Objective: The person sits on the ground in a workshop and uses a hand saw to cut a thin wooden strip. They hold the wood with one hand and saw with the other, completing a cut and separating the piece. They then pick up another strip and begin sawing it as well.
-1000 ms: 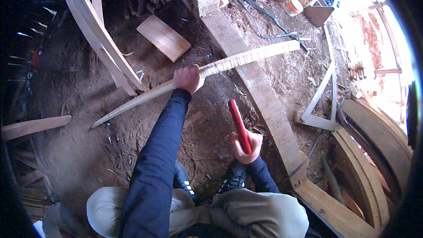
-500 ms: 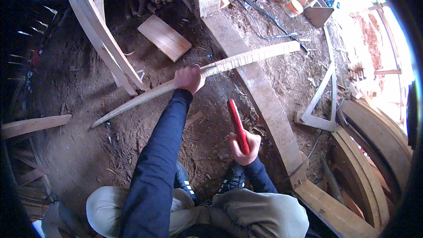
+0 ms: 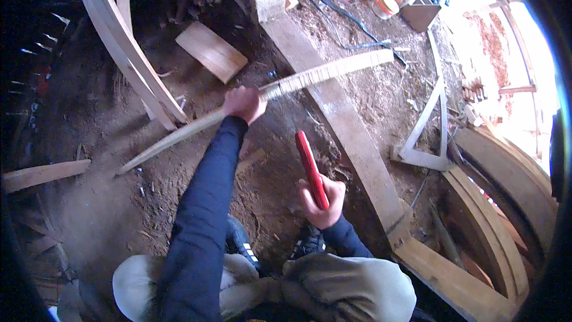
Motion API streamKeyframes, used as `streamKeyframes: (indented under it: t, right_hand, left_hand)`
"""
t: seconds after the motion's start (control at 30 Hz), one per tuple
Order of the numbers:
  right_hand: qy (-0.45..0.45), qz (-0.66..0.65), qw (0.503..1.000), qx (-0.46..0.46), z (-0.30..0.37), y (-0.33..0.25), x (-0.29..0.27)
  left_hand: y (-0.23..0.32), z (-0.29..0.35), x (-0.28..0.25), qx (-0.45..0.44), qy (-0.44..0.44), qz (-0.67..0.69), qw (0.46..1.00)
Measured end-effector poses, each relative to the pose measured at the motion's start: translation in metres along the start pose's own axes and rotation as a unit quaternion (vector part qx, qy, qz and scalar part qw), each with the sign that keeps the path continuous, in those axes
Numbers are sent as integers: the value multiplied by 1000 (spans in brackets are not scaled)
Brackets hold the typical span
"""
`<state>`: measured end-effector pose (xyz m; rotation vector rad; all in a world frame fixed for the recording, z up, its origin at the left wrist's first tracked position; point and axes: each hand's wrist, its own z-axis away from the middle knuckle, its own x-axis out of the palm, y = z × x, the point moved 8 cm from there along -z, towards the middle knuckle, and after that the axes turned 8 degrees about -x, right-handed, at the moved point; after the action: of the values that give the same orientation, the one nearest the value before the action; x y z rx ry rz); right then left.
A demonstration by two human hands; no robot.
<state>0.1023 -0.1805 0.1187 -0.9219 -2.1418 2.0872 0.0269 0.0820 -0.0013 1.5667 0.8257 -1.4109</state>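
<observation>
My left hand (image 3: 245, 105) is closed around the middle of a long, curved wooden strip (image 3: 333, 72), pale and tapering to a point at its left end. The strip slants up to the right, and its right part passes over a wide timber beam (image 3: 351, 127). Lower and to the right, my right hand (image 3: 329, 204) grips a slim red tool (image 3: 310, 167). Its rounded red end points up and away from me, apart from the strip. Which kind of tool it is, I cannot tell.
A short flat board (image 3: 211, 52) lies on the dirt floor beyond my left hand. Tall curved timbers (image 3: 119, 36) stand at the far left. Curved wooden pieces (image 3: 482, 226) and a triangular wooden frame (image 3: 424, 159) lie right of the beam. A yellow-and-red tub (image 3: 386, 6) and dark cable (image 3: 339, 9) are farther back.
The whole view has shifted slightly, so most things appear a little farther left. Both hands keep their holds on the strip and the red tool.
</observation>
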Motion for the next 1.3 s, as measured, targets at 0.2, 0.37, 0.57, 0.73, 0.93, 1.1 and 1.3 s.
streamKeyframes:
  t: [0.2, 0.37, 0.57, 0.73, 0.93, 1.1, 1.3]
  right_hand:
    - [-16, 16, 999, -24, 18, 7, -9]
    - [-19, 10, 1000, -11, 16, 20, 0]
    - [-9, 26, 998, -48, 19, 31, 0]
    - [-7, -16, 1000, 3, 10, 38, 8]
    - [30, -3, 998, -53, -25, 33, 7]
    - [10, -50, 998, -43, 14, 32, 6]
    - [17, 11, 995, -95, -35, 48, 18]
  left_hand:
    - [3, -4, 5, 4, -17, -13, 1000]
    - [-10, -26, 13, 62, -68, 11, 996]
    - [3, -14, 3, 12, -93, 31, 995]
    - [-8, -26, 6, 20, -137, 24, 990]
    - [-1, -18, 19, 31, -99, -31, 994]
    - [-18, -28, 31, 10, -156, 7, 988]
    - [-6, -19, 19, 22, -152, 2, 988]
